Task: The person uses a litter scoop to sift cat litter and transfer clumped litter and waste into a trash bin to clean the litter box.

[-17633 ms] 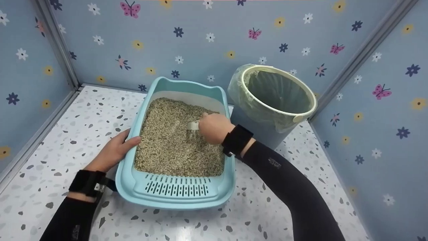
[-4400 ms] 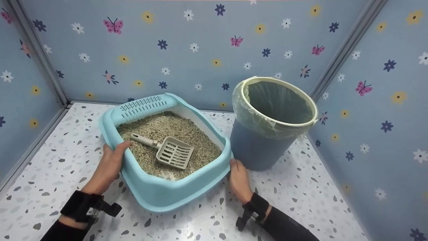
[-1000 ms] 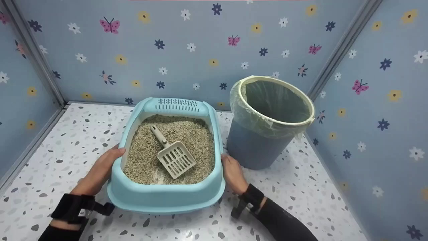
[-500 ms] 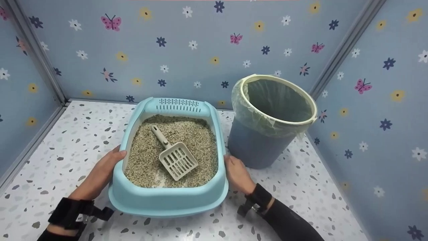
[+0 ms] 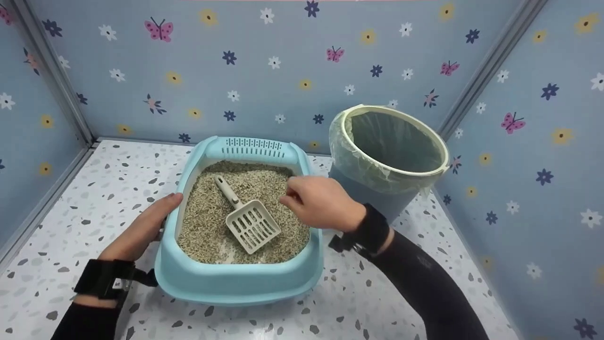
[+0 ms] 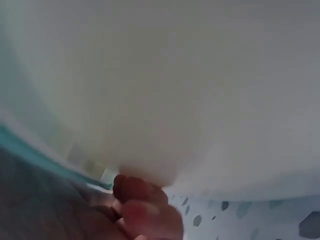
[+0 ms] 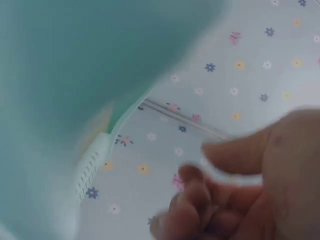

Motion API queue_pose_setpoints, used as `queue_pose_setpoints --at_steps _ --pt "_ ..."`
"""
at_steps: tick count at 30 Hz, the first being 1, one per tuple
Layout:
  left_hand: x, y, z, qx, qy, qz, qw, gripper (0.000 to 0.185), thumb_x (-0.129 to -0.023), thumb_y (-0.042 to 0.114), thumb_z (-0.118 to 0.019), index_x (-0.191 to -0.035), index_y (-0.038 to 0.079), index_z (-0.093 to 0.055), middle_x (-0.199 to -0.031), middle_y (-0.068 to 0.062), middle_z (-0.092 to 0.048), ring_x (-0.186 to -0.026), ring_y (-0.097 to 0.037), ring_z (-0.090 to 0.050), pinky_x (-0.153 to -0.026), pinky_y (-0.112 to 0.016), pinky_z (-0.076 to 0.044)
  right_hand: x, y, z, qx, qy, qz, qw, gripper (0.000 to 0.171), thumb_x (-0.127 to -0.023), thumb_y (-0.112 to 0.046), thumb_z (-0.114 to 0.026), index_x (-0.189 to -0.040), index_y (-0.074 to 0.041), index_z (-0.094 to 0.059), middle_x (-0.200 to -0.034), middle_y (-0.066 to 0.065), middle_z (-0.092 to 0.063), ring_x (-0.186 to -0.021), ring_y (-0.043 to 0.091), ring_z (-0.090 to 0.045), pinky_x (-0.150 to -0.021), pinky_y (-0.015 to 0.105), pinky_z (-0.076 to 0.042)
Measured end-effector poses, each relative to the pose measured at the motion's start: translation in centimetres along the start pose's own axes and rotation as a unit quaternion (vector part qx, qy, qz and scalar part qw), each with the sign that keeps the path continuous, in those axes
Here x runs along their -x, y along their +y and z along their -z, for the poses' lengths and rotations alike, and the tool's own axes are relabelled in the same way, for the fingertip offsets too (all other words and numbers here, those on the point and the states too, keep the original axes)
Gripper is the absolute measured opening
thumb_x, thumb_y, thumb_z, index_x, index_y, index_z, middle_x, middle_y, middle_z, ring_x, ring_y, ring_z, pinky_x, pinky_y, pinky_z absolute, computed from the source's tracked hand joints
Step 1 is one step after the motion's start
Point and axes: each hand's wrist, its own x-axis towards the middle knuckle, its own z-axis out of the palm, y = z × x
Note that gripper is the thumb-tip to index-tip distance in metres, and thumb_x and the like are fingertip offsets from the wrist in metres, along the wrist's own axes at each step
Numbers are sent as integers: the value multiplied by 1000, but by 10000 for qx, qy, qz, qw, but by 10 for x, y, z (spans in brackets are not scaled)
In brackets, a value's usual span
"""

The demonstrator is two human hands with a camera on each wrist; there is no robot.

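Note:
A light blue litter box (image 5: pixel 238 283) holds grey-brown cat litter (image 5: pixel 203 226), its slotted end toward the back wall. On the litter lies a beige slotted litter scoop (image 5: pixel 252 226), handle pointing back and left. My left hand (image 5: pixel 141 229) grips the box's left rim, thumb along the top; the left wrist view has its curled fingers (image 6: pixel 152 212) against the pale side wall. Over the right side of the box hovers my right hand (image 5: pixel 325 202), loosely curled and holding nothing. Its thumb stands apart from the fingers (image 7: pixel 187 210) in the right wrist view, beside the box.
A blue-grey bin (image 5: pixel 368 191) with a pale rim and a translucent liner (image 5: pixel 349 158) stands right of the box, behind my right hand. Flower-patterned walls (image 5: pixel 264 42) enclose the back and sides. The speckled white surface (image 5: pixel 396 293) lies underneath.
Earlier my right hand held the scoop in the litter; later both hands gripped the box, which turned its slotted end backward. Now the right hand has left the rim and risen over the litter.

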Motion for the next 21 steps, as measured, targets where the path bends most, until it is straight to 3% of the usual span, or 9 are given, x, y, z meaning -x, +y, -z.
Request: queue_pose_setpoints --at_steps 5,9,12,15,18,21 --pt "5 0 7 -12 -275 107 9996 79 -118 59 -37 -179 12 -19 -153 -29 -54 -126 -46 -66 -94 -53 -59 -63 -14 -9 647 -1089 941 9875 17 -112 -29 -69 -118 -15 -75 -112 1 -73 -96 18 -68 -85 38 -60" --pt "4 1 7 -187 -123 202 9995 85 -116 60 -44 -181 15 -10 -154 -29 -54 -123 -41 -67 -86 -43 -58 -99 -20 -34 1622 -1538 1399 9646 27 -106 -14 -71 -131 -19 -77 -121 5 -70 -93 22 -68 -76 39 -61" --pt "2 1 4 -230 -1 115 9997 83 -116 59 -44 -181 17 -13 -141 -30 -60 -106 -36 -68 -72 -36 -55 -117 -23 -55 2431 -1660 1819 9382 35 -106 -10 -70 -136 -25 -79 -121 5 -67 -92 21 -66 -69 37 -60" --pt "0 0 2 -160 52 20 9999 81 -116 58 -45 -180 17 -19 -130 -29 -64 -96 -35 -69 -63 -34 -53 -129 -25 -76 3333 -1512 2356 9003 24 -113 -29 -66 -132 -28 -81 -128 6 -67 -101 20 -66 -71 34 -61" --pt "-1 1 2 7 3 -64 10000 79 -116 56 -47 -180 16 -22 -128 -32 -67 -97 -41 -74 -61 -39 -59 -137 -24 -95 4030 -1258 2779 8629 41 -111 -53 -55 -123 -28 -84 -146 9 -67 -107 21 -69 -72 33 -62" --pt "-1 1 2 166 -73 -84 9998 79 -116 54 -48 -179 15 -23 -130 -35 -69 -102 -49 -75 -63 -46 -65 -142 -23 -108 4396 -1175 3005 8383 44 -114 -54 -50 -116 -27 -85 -153 9 -64 -105 20 -70 -70 33 -60"
